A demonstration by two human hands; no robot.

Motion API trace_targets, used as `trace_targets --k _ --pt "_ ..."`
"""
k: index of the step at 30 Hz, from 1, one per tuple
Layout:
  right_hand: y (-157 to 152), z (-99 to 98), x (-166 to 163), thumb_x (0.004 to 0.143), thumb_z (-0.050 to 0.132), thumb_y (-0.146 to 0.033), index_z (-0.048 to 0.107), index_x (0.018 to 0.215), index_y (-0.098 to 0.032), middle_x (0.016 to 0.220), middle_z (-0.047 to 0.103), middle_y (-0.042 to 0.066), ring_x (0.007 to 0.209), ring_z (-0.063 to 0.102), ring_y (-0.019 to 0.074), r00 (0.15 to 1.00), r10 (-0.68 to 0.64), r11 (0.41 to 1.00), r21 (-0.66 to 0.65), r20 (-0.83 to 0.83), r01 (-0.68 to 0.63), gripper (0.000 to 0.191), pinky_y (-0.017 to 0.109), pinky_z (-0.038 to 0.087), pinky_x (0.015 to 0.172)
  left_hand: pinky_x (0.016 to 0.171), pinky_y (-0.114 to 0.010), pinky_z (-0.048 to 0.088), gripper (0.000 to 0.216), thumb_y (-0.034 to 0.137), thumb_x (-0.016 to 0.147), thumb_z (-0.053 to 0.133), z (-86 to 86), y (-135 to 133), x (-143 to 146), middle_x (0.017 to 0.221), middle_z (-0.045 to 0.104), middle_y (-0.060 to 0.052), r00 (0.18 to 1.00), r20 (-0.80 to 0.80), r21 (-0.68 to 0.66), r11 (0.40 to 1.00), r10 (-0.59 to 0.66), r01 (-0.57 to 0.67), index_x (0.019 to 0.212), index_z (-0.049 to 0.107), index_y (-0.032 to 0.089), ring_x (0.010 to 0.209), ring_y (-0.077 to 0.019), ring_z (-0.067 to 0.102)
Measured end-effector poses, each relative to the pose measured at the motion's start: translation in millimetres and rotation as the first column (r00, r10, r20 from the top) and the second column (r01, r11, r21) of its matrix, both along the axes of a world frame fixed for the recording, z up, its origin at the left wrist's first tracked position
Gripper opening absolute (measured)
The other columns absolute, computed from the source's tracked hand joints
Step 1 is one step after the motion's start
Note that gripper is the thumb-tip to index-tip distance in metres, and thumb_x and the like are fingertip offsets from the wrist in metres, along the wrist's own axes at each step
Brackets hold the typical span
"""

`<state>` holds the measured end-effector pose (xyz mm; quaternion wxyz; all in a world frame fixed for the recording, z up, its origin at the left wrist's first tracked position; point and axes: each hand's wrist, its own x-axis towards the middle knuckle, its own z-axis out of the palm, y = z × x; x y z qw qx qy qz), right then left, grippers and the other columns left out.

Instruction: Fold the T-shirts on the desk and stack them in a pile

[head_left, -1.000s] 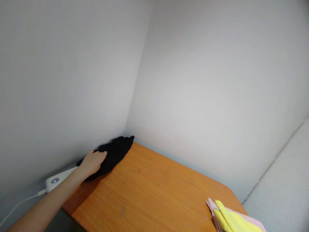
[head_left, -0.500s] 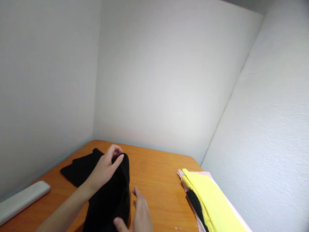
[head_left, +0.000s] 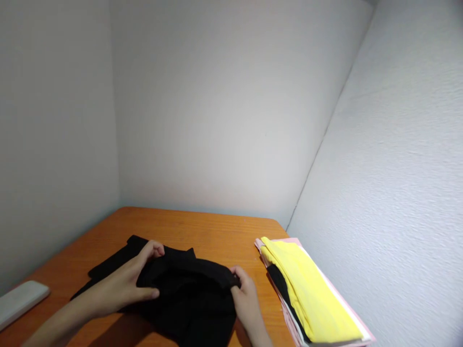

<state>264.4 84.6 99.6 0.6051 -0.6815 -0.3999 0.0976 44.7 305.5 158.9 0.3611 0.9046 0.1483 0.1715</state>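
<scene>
A black garment (head_left: 202,303) lies bunched on the table, its upper edge raised in a loose arch with a dark hollow beneath. My right hand (head_left: 247,299) is closed on the right end of that edge, thumb over the cloth. At the garment's left side, my left hand (head_left: 126,284) touches the fabric with thumb and fingers spread apart, black cloth showing between them. Some of its fingertips are hidden. Flatter parts of the garment stretch out behind and left of my left wrist.
To the right, a folded stack has a yellow garment (head_left: 311,294) on top, with black, white and pink cloth under it. A white, long, rounded object (head_left: 23,301) sits at the left edge of the wooden table (head_left: 217,231). Walls (head_left: 202,120) enclose the back and both sides.
My right hand has taken hold of the garment's edge and drawn it to the right. My left hand has loosened from a pinch to a wider spread. The view has shifted slightly.
</scene>
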Motion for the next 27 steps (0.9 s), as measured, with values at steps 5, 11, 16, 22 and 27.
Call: trace_targets --k 5,11,16,22,27 --pt "-6.7 57.0 28.3 0.068 0.045 -0.018 0.058 0.077 -0.020 0.068 0.059 0.000 0.068 0.055 0.0174 0.977 -0.035 0.999 -0.029 0.210 0.042 0.016 0.026 0.042 0.063 0.080 -0.030 0.044 0.015 0.023 0.076 0.050 -7.2 12.3 -4.6 0.091 0.062 -0.001 0.974 0.051 0.169 0.959 0.223 -0.228 0.090 0.049 0.025 0.087 -0.0207 0.059" --pt "2.7 146.5 54.1 0.068 0.042 -0.015 0.052 0.081 -0.021 0.070 0.056 -0.001 0.066 0.051 0.0152 0.737 -0.088 0.988 -0.034 0.670 0.148 0.017 0.026 0.038 0.064 0.076 -0.022 0.042 0.019 0.025 0.080 0.045 45.1 38.8 -3.5 0.087 0.064 0.004 0.896 0.251 0.286 0.856 0.368 -0.431 0.092 0.058 0.020 0.082 -0.0136 0.059" --pt "-5.2 219.4 49.1 0.078 0.046 -0.018 0.055 0.088 -0.020 0.070 0.055 0.000 0.063 0.048 0.0144 0.336 -0.179 0.957 0.084 0.925 0.277 0.013 0.026 0.033 0.061 0.089 -0.024 0.040 0.034 0.033 0.087 0.042 97.2 33.6 -12.7 0.094 0.060 0.006 0.743 0.592 0.424 0.662 0.314 -0.618 0.102 0.064 0.011 0.091 -0.0084 0.056" --pt "5.1 209.8 70.2 0.091 0.054 -0.041 0.058 0.085 -0.017 0.065 0.055 0.000 0.057 0.042 0.0105 0.000 -0.212 0.923 0.200 0.977 0.329 0.026 0.028 0.026 0.056 0.087 -0.031 0.032 0.064 0.045 0.086 0.020 82.3 53.4 10.9 0.090 0.052 0.006 0.667 0.687 0.521 0.443 0.290 -0.730 0.101 0.061 -0.002 0.104 -0.0138 0.056" --pt "33.4 115.2 130.4 0.076 0.061 -0.063 0.055 0.065 -0.014 0.058 0.047 -0.006 0.053 0.033 0.0041 0.033 -0.243 0.928 0.223 0.969 0.298 0.051 0.026 0.025 0.051 0.087 -0.032 0.029 0.077 0.055 0.081 0.013 -6.1 93.9 60.9 0.098 0.053 0.008 0.547 0.769 0.488 0.249 0.330 -0.836 0.114 0.056 0.000 0.112 -0.0209 0.055"
